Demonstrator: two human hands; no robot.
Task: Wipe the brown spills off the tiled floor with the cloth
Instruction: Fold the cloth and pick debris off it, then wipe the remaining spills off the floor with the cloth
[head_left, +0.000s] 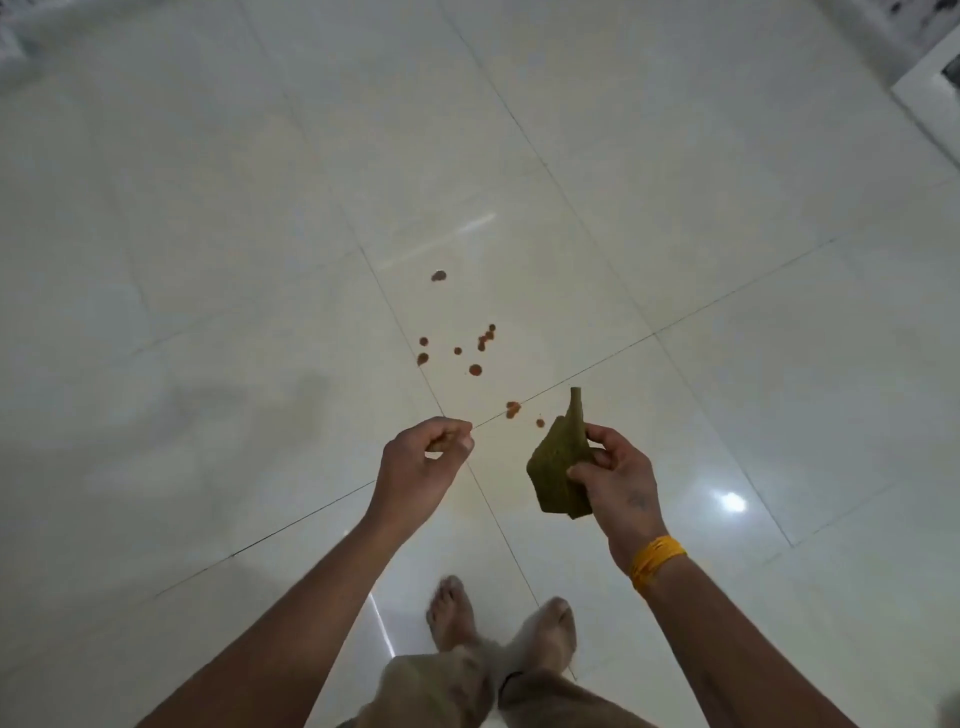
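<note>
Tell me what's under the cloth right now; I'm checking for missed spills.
Bare tiled floor shows around the cloth, held aloft in the right hand; the patch behind it is hidden.

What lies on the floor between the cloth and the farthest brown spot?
In the head view, between the cloth and the farthest spot lie smaller brown drops on pale tiles.

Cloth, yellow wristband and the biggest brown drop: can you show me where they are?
cloth (558, 460): head view, middle of the folded green fabric.
yellow wristband (655, 562): head view, band across the right wrist.
biggest brown drop (439, 276): head view, centre of the farthest spot.
</note>
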